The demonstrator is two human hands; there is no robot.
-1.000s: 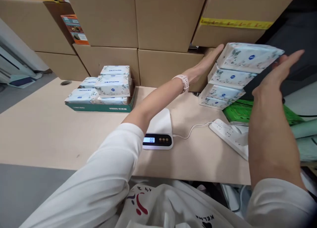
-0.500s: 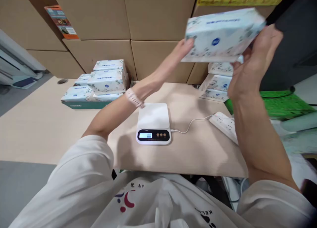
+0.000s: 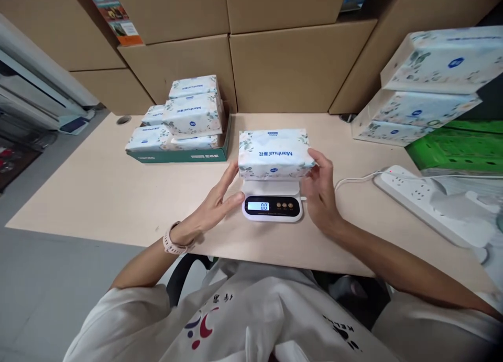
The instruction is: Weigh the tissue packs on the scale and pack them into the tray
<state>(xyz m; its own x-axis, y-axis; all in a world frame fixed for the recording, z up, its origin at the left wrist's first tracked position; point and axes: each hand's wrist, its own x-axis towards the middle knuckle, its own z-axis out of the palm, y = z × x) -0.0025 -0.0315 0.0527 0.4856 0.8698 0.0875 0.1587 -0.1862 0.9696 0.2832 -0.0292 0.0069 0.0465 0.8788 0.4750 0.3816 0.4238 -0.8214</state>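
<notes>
A white floral tissue pack (image 3: 273, 153) lies level at the white digital scale (image 3: 271, 187). Whether it rests on the weighing plate or hovers just above I cannot tell; the lit display reads 0.0. My right hand (image 3: 323, 194) grips the pack's right end, its thumb and fingers at the near corner. At the left end is my left hand (image 3: 212, 207), fingers stretched out and apart, the fingertips at or just beside the pack's edge and the thumb by the scale's left side. A light pink band (image 3: 173, 241) circles my left wrist.
A green open box (image 3: 176, 156) with several tissue packs stands at left. More tissue packs (image 3: 416, 113) are stacked at right, beside a green crate (image 3: 463, 147). A white power strip (image 3: 424, 199) and its cable (image 3: 356, 179) lie nearby. Cardboard boxes (image 3: 286, 68) line the back.
Both hands have come down and left with the tissue pack, from the upper right to the scale. My left hand has opened beside it. The view has shifted.
</notes>
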